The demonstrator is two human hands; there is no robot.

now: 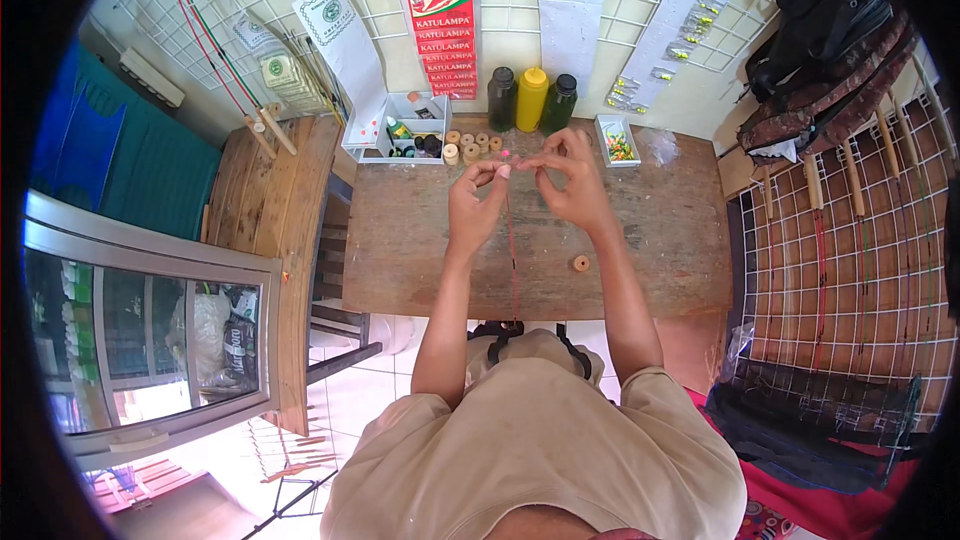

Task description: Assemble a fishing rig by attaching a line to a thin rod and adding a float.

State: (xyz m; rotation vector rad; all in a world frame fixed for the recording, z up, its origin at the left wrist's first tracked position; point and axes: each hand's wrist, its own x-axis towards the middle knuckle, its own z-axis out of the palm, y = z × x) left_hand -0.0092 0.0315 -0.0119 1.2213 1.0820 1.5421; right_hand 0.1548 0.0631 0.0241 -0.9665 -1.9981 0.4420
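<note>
Both hands are raised over the wooden table and face each other. My left hand point(478, 205) has thumb and forefinger pinched on the upper end of a thin red rod point(512, 240), which runs down toward my lap. A tiny pink spot shows just above those fingertips. Close beside it, the fingertips of my right hand point(568, 185) are pressed together; whatever they hold is too fine to make out. Beyond my left hand stand several small cork rings point(470, 147), and a single cork ring point(580, 263) lies nearer, by my right forearm.
Along the wall are a white box point(368, 156) of small bottles, two dark bottles and a yellow squeeze bottle point(532, 100), and a tray point(603, 130) of colourful small pieces. Rods with cork handles point(856, 185) hang at the right. A glass-fronted cabinet point(150, 330) stands left.
</note>
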